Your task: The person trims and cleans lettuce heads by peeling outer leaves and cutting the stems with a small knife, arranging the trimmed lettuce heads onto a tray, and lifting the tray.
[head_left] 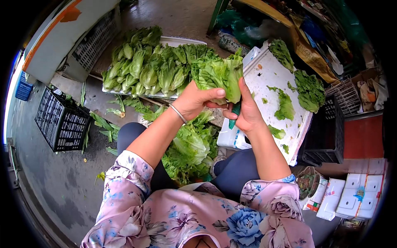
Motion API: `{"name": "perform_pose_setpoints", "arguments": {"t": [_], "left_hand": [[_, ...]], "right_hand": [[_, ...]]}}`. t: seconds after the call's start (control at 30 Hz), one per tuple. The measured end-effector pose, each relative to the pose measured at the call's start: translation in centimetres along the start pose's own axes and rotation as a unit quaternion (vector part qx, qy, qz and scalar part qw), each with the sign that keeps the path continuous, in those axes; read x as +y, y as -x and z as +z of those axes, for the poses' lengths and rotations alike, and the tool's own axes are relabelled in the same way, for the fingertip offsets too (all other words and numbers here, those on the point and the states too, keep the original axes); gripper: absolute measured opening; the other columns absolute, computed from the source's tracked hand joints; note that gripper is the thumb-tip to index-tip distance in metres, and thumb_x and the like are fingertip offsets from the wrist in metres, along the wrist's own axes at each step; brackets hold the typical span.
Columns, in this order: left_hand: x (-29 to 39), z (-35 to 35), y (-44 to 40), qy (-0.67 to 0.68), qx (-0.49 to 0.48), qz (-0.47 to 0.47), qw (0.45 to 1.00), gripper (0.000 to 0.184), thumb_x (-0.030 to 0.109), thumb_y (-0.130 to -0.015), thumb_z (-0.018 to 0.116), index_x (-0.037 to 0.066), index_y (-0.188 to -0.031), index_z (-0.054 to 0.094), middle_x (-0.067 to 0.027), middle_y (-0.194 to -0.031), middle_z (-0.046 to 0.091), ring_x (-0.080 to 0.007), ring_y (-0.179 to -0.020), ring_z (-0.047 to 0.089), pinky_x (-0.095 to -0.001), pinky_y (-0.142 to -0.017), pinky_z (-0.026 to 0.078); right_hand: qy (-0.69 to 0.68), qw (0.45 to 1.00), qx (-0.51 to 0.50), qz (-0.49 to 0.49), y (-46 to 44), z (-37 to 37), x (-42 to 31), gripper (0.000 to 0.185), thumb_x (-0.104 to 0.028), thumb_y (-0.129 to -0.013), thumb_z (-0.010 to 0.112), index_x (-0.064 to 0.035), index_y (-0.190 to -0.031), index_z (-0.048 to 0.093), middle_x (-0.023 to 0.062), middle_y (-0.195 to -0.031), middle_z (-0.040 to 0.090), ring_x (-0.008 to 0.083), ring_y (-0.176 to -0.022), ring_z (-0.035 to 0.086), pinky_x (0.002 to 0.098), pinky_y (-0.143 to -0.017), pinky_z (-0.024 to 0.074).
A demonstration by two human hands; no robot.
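My left hand (197, 99), with a bracelet at the wrist, is closed round a head of lettuce (217, 76) in front of me. My right hand (247, 109) is against the lettuce's right side, its fingers curled round a green-handled tool (235, 115) whose blade or tip I cannot make out. Below both hands, loose lettuce leaves (190, 144) are heaped between my knees. Just beyond the held head, several lettuce heads (151, 70) lie in rows on a white board (182, 40).
To the right, a white board (269, 89) bears lettuce pieces (310, 91). Black crates stand at left (62, 120) and right (324, 136). White foam boxes (357, 196) are at lower right. Leaf scraps (108, 128) litter the floor.
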State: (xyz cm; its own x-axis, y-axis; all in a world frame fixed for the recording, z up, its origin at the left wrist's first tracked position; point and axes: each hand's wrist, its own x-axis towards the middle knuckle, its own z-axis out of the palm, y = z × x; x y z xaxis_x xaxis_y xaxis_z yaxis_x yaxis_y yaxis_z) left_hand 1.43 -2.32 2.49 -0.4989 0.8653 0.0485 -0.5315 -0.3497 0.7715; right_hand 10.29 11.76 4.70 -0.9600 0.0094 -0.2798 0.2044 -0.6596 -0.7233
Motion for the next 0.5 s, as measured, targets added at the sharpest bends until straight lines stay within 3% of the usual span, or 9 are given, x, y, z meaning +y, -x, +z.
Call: {"name": "perform_pose_setpoints", "arguments": {"t": [0.07,0.1,0.13,0.2,0.23,0.37,0.43,0.5], "left_hand": [[0.0,-0.5,-0.2,0.090,-0.010,0.002,0.996,0.046,0.016,-0.072,0.071,0.004,-0.110,0.050,-0.0060,-0.102,0.059,-0.0175,-0.092,0.057,-0.0362,-0.083,0.047],[-0.6,-0.5,-0.5,0.122,0.016,0.012,0.992,0.038,0.014,-0.074,0.068,0.006,-0.108,0.052,-0.0052,-0.101,0.059,-0.0180,-0.092,0.057,-0.0376,-0.081,0.048],[-1.0,-0.6,-0.7,0.122,0.014,0.011,0.992,0.038,0.014,-0.074,0.068,0.006,-0.108,0.052,-0.0052,-0.101,0.059,-0.0180,-0.092,0.057,-0.0376,-0.081,0.048],[-1.5,-1.0,-0.9,0.181,0.071,-0.019,0.981,0.036,0.014,-0.075,0.068,0.007,-0.106,0.053,-0.0036,-0.098,0.059,-0.0174,-0.092,0.056,-0.0380,-0.080,0.047],[-1.5,-1.2,-1.0,0.165,0.074,-0.021,0.983,0.034,0.015,-0.075,0.068,0.008,-0.105,0.054,-0.0026,-0.097,0.059,-0.0169,-0.092,0.056,-0.0382,-0.080,0.047],[-1.7,-1.1,-0.9,0.137,0.095,-0.025,0.986,0.034,0.017,-0.075,0.069,0.009,-0.105,0.054,-0.0028,-0.097,0.060,-0.0159,-0.091,0.056,-0.0373,-0.078,0.048],[-1.3,-0.2,-0.7,0.115,0.077,0.014,0.990,0.034,0.018,-0.074,0.070,0.008,-0.103,0.055,-0.0032,-0.095,0.060,-0.0158,-0.090,0.057,-0.0368,-0.078,0.048],[-1.7,-0.4,-0.9,0.122,0.083,0.007,0.989,0.035,0.018,-0.073,0.071,0.007,-0.103,0.055,-0.0035,-0.095,0.060,-0.0160,-0.090,0.057,-0.0363,-0.078,0.048]], "right_hand": [[0.163,0.985,0.041,-0.031,0.4,1.2,-0.5,0.058,-0.055,-0.083,0.049,-0.0049,-0.113,0.047,0.0083,-0.096,0.061,0.0130,-0.073,0.062,0.0174,-0.033,0.0300],[0.181,0.980,0.077,-0.025,0.8,1.9,-0.7,0.058,-0.051,-0.081,0.056,-0.0009,-0.109,0.047,0.0093,-0.092,0.061,0.0115,-0.066,0.059,0.0178,-0.036,0.0360],[0.181,0.980,0.078,-0.027,0.7,1.9,-0.4,0.058,-0.051,-0.081,0.056,-0.0009,-0.109,0.047,0.0093,-0.092,0.061,0.0115,-0.066,0.059,0.0178,-0.036,0.0360],[0.331,0.899,0.184,-0.222,0.2,1.3,0.6,0.057,-0.041,-0.076,0.068,0.0013,-0.108,0.047,0.0094,-0.091,0.061,0.0116,-0.072,0.059,0.0193,-0.050,0.0452],[0.354,0.868,0.186,-0.294,0.1,1.0,0.6,0.056,-0.032,-0.070,0.076,0.0041,-0.104,0.048,0.0087,-0.090,0.061,0.0123,-0.077,0.058,0.0230,-0.066,0.0474],[0.370,0.848,0.208,-0.317,0.5,1.3,0.6,0.057,-0.031,-0.070,0.076,0.0031,-0.106,0.048,0.0087,-0.091,0.061,0.0127,-0.080,0.057,0.0238,-0.071,0.0454],[0.389,0.867,0.184,-0.250,0.8,1.2,0.2,0.044,-0.019,-0.073,0.074,0.0008,-0.106,0.051,0.0055,-0.092,0.060,0.0078,-0.077,0.055,0.0222,-0.070,0.0456],[0.367,0.877,0.187,-0.247,0.8,1.0,0.2,0.044,-0.022,-0.071,0.075,0.0010,-0.101,0.052,0.0058,-0.091,0.060,0.0088,-0.076,0.056,0.0229,-0.068,0.0458]]}}
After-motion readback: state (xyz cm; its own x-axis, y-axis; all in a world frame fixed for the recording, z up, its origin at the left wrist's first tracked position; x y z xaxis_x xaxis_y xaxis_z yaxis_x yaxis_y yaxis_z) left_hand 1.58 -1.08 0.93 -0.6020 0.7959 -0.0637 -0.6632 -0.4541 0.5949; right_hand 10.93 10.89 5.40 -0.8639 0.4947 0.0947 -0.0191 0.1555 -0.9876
